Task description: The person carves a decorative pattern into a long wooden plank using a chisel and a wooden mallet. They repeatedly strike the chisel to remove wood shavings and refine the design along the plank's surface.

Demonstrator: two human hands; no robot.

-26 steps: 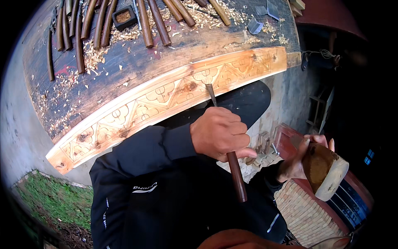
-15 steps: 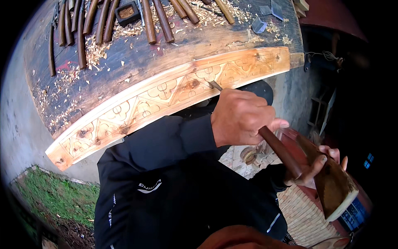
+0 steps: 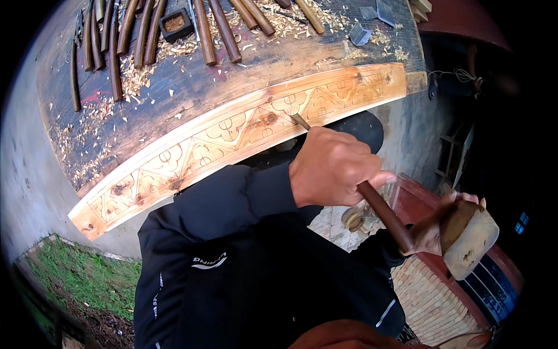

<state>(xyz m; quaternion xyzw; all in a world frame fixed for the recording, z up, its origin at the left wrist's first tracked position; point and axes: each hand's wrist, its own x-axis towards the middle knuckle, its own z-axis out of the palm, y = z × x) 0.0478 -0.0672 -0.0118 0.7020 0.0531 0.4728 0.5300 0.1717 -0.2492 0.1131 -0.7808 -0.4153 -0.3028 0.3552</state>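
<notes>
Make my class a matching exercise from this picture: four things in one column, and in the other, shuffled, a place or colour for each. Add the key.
Things
1. chisel
2. large wooden block
3. small square box
4. grass

Places or colours
A. green, at the lower left
B. in the right hand
C. black, on the table
D. in the left hand

Pairs: 1-D, 2-B, 3-C, 4-A

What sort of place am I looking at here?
Probably an open-air woodcarving workspace, perhaps a yard: there is a carved board, a row of wooden-handled tools among wood shavings, and grass at the lower left.
</notes>
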